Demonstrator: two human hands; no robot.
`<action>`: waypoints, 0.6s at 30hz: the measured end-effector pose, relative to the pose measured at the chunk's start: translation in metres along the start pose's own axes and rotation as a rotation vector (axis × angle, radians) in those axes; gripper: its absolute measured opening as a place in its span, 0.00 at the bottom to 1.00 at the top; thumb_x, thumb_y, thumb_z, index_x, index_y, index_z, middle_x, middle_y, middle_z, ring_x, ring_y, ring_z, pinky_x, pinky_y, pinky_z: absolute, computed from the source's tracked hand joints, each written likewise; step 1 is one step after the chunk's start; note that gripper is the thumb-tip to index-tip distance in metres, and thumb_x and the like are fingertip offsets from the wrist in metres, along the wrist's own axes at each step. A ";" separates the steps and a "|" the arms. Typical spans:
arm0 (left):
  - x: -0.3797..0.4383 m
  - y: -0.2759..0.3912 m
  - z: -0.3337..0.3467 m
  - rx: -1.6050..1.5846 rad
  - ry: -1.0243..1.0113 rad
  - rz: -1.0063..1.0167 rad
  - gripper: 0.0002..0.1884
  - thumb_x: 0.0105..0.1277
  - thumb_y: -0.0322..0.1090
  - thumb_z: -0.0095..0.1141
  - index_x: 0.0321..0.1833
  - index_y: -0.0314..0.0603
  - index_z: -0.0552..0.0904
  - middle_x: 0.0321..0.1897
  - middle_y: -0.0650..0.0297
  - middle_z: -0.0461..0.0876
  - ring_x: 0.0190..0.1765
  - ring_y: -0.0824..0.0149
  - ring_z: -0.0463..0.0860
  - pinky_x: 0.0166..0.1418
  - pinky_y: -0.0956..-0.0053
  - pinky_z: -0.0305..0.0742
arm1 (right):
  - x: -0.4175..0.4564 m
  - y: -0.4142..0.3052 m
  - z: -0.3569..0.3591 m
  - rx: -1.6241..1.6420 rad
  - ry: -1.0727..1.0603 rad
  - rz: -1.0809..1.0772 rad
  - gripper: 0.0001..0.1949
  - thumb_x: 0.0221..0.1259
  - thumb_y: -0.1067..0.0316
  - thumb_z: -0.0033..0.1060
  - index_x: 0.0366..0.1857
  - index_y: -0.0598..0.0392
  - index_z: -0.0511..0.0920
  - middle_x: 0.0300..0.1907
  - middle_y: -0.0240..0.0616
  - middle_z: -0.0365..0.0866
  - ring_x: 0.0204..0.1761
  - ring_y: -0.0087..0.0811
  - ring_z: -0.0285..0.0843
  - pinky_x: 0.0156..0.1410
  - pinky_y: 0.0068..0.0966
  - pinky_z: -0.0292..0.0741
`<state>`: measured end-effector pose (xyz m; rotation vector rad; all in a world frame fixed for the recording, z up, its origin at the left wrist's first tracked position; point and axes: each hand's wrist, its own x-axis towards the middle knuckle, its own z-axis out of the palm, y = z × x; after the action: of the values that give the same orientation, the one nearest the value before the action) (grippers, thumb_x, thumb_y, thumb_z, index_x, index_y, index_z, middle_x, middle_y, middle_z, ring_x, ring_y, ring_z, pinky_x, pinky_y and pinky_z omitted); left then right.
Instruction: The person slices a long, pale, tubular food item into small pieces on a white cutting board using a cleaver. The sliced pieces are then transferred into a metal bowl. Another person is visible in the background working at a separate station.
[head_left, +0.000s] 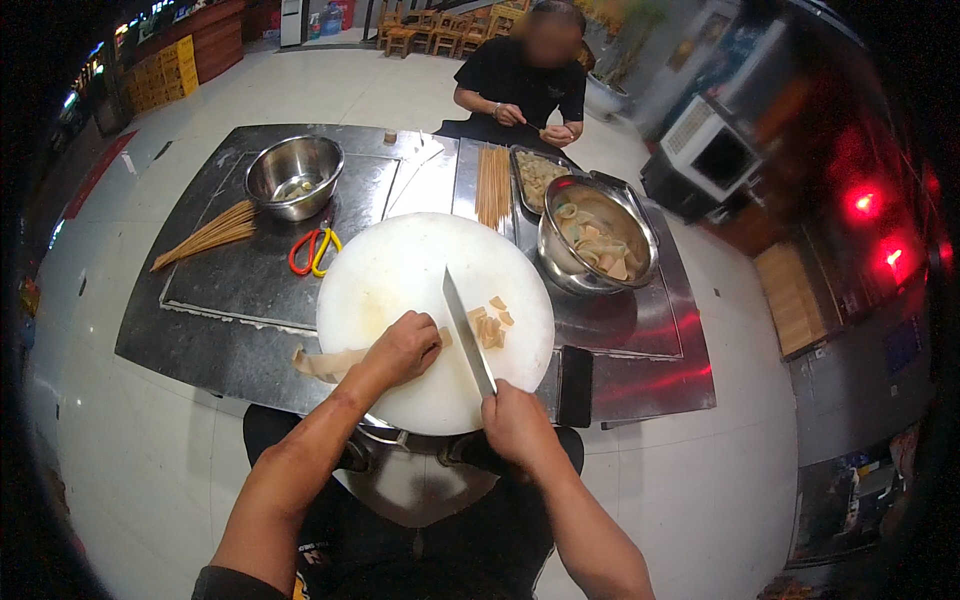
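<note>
My left hand (409, 349) presses a long tan food strip (330, 363) onto a round white cutting board (390, 262). One end of the strip hangs past the board's left edge, and the other shows just beyond my fingertips. My right hand (517, 424) grips the handle of a kitchen knife (466, 330), its blade pointing away from me across the board. Several small cut pieces (490, 330) of the same tan food lie right of the blade. The knife's handle is mostly hidden in my fist.
Scissors (313, 251), bamboo skewers (210, 234) and a steel bowl (295, 176) are at the left. More skewers (492, 186), a tray of food (540, 176), a larger bowl (598, 232) and a dark phone (575, 386) are at the right. A person (517, 82) sits across the table (247, 285).
</note>
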<state>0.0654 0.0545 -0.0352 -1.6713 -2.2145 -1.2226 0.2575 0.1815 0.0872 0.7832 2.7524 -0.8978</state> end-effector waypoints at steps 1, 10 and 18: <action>0.000 0.000 0.001 -0.008 -0.013 -0.010 0.06 0.56 0.23 0.67 0.35 0.38 0.83 0.39 0.55 0.82 0.45 0.49 0.80 0.51 0.58 0.78 | -0.007 -0.001 0.002 -0.021 -0.006 -0.015 0.16 0.71 0.63 0.45 0.45 0.66 0.80 0.41 0.68 0.84 0.49 0.67 0.82 0.59 0.56 0.76; 0.000 0.003 -0.001 -0.058 0.016 -0.022 0.06 0.56 0.25 0.65 0.37 0.37 0.87 0.37 0.54 0.83 0.45 0.48 0.81 0.53 0.57 0.79 | -0.040 -0.006 0.011 -0.106 -0.065 -0.052 0.13 0.71 0.65 0.46 0.42 0.67 0.77 0.36 0.66 0.85 0.41 0.68 0.84 0.52 0.58 0.79; -0.003 0.001 -0.007 -0.017 -0.095 -0.048 0.06 0.57 0.25 0.65 0.37 0.36 0.87 0.40 0.53 0.84 0.47 0.48 0.81 0.54 0.58 0.79 | 0.061 -0.030 0.038 -0.039 -0.033 -0.081 0.15 0.69 0.67 0.43 0.44 0.67 0.80 0.47 0.70 0.83 0.52 0.66 0.83 0.60 0.53 0.78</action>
<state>0.0653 0.0475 -0.0314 -1.7264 -2.3185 -1.2002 0.1893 0.1655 0.0545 0.6491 2.7816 -0.8606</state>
